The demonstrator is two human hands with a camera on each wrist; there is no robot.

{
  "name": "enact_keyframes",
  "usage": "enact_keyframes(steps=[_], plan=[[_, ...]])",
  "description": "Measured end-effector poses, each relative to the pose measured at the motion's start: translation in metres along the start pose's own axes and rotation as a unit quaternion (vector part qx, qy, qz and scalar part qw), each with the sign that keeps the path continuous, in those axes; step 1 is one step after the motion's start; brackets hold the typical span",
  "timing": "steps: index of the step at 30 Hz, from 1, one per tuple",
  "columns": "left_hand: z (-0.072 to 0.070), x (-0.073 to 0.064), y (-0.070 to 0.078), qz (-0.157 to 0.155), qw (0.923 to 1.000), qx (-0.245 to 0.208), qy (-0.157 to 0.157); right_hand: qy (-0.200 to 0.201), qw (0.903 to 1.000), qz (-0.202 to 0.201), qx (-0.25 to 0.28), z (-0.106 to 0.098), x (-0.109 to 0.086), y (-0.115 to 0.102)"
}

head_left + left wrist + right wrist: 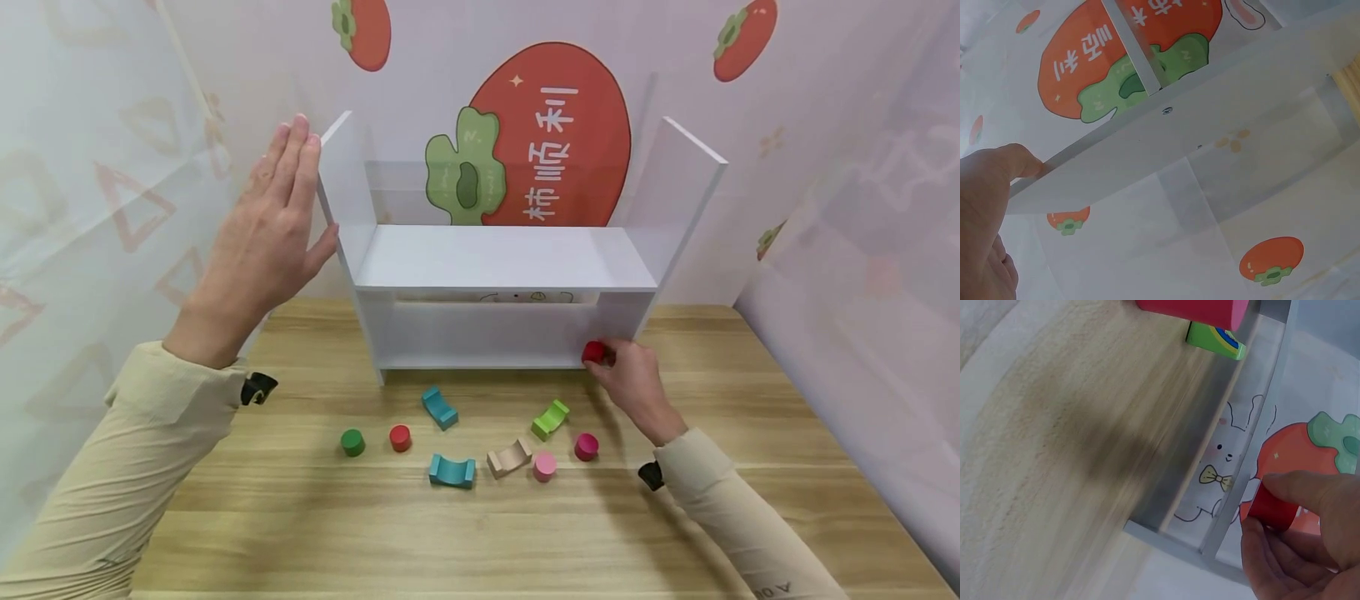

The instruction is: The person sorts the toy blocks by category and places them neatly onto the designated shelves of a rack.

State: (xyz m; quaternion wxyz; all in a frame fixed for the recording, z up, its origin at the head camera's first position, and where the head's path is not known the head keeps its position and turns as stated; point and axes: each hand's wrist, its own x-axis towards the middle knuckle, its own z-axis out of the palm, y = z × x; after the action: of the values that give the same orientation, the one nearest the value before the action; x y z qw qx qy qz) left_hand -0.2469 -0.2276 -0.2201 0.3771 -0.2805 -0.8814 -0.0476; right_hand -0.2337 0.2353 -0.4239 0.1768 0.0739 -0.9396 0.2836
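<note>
A white two-tier shelf (510, 257) stands on the wooden table. My left hand (270, 221) touches its left side panel (348, 200), fingers straight. In the left wrist view the thumb rests on the edge of the white panel (1166, 134). At the lower tier's right end, my right hand (636, 383) pinches a red cylinder block (593, 352). The right wrist view has this red cylinder (1274, 508) between thumb and fingers, in front of the shelf boards. Whether the cylinder touches the lower board, I cannot tell.
In front of the shelf lie a green cylinder (352, 442), a red one (401, 438), a pink one (544, 467) and a magenta one (587, 447). Among them are two blue curved blocks (439, 408), a beige one (510, 459) and a lime one (551, 420). Printed curtains (855, 250) hang around.
</note>
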Motion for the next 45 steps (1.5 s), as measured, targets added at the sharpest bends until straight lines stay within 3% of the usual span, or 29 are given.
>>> enact_keyframes(steps=[8, 13, 21, 27, 32, 38, 45], plan=[[-0.001, 0.000, 0.002, -0.001, 1.0000, 0.002, -0.009, 0.006, 0.9993, 0.030, -0.023, 0.003, -0.001, -0.006], [-0.001, 0.000, 0.002, -0.007, 0.9998, -0.002, -0.017, 0.005, 0.9994, 0.028, -0.022, 0.005, -0.002, -0.007], [-0.002, -0.002, 0.003, -0.013, 0.9996, 0.000, -0.025, 0.008, 0.9987, 0.004, -0.050, 0.006, -0.002, -0.004], [-0.003, 0.001, 0.005, -0.005, 0.9994, 0.013, -0.031, 0.012, 0.9969, -0.060, -0.048, -0.009, -0.014, -0.002], [-0.004, 0.005, 0.007, 0.001, 0.9990, 0.025, -0.038, -0.059, 0.9914, -0.116, -0.012, -0.027, -0.028, 0.003], [-0.005, 0.008, 0.010, 0.005, 0.9989, 0.031, -0.035, -0.176, 0.9740, -0.143, -0.004, -0.044, -0.043, 0.015], [-0.006, 0.010, 0.010, 0.001, 0.9995, 0.023, -0.022, -0.234, 0.9596, -0.156, -0.001, -0.042, -0.058, 0.026]])
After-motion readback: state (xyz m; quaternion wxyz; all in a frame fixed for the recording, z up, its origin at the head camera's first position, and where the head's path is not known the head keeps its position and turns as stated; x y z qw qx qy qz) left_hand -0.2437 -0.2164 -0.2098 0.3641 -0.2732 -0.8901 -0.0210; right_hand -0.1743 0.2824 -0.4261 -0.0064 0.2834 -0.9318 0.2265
